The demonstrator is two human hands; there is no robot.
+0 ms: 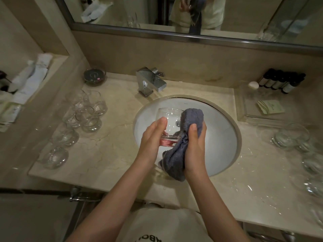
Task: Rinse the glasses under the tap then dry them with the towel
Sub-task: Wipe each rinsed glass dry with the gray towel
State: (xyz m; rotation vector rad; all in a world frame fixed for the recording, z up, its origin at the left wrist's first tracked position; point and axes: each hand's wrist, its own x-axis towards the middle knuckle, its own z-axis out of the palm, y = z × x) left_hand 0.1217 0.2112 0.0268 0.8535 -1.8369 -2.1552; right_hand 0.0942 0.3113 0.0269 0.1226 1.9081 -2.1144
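Over the white sink (222,137) my left hand (152,137) holds a clear glass (170,122) by its base, fingers curled under it. My right hand (195,145) grips a grey towel (176,154) and presses it against the glass's right side; part of the towel covers the rim. The chrome tap (151,81) stands behind the sink, and no water shows. Several clear glasses (87,110) stand on the counter at the left. More glasses (290,137) stand at the right.
A dark dish (94,76) sits at the back left of the marble counter (111,154). Small dark bottles (281,82) and a clear tray (244,109) with sachets stand at the back right. Rolled white towels (33,75) lie on a left shelf. A mirror (244,14) spans the wall.
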